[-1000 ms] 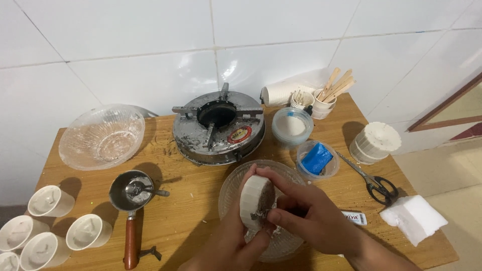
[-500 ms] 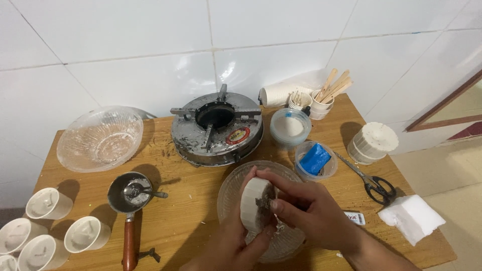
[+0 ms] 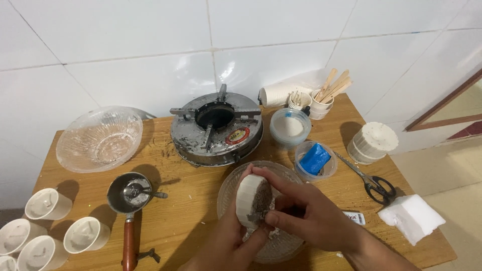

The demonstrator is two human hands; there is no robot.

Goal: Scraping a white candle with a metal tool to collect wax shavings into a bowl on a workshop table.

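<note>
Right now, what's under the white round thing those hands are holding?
A clear glass bowl sits right under the white round block. The hands and the block cover most of the bowl, so whatever lies inside it stays hidden.

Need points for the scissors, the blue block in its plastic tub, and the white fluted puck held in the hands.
scissors (image 3: 380, 188): head view, on the black handles.
blue block (image 3: 315, 158): head view, middle of its top face.
white fluted puck (image 3: 247, 199): head view, on its ribbed white side.

Both hands meet low in view. The left hand (image 3: 228, 243) cups upward from below, while the right hand (image 3: 306, 213) curls across, fingertips (image 3: 273, 217) seemingly pinching inward.
</note>
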